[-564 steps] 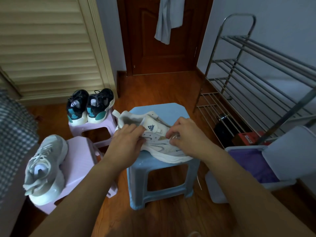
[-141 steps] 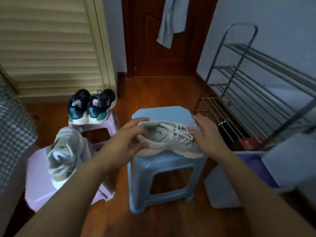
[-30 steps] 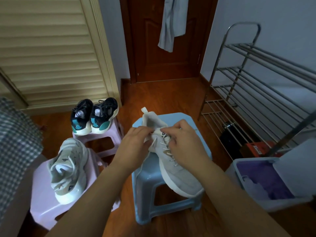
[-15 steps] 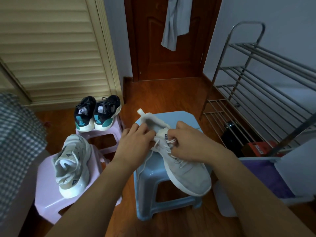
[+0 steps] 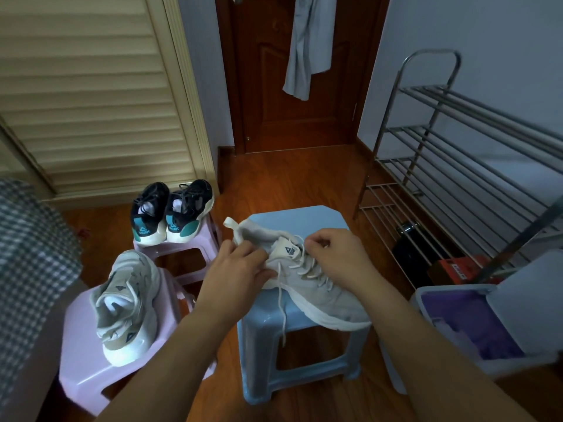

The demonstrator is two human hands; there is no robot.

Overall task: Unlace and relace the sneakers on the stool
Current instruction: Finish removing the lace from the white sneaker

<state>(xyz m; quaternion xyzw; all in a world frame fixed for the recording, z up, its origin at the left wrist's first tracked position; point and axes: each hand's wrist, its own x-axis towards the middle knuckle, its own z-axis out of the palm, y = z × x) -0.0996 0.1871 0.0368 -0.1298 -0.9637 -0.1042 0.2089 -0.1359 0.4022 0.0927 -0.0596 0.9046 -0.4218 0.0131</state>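
Grey sneaker (image 5: 316,287) lay on the blue stool (image 5: 292,217) at frame centre, long axis diagonal: heel toward upper left, toe toward lower right, overhanging the stool's edge. Left hand (image 5: 236,269) gripped the collar side beside the tongue. Right hand (image 5: 335,254) pinched the lace (image 5: 281,300) at the top eyelets. One lace end hung down over the stool's front.

Person, head view: two bare forearms enter from the lower edge of the frame, ending in a left hand (image 5: 236,271) at centre and a right hand (image 5: 338,258) just right of centre. No sleeves, cuffs, gloves, rings, watches or bands show on either. Fingernails are short and plain.
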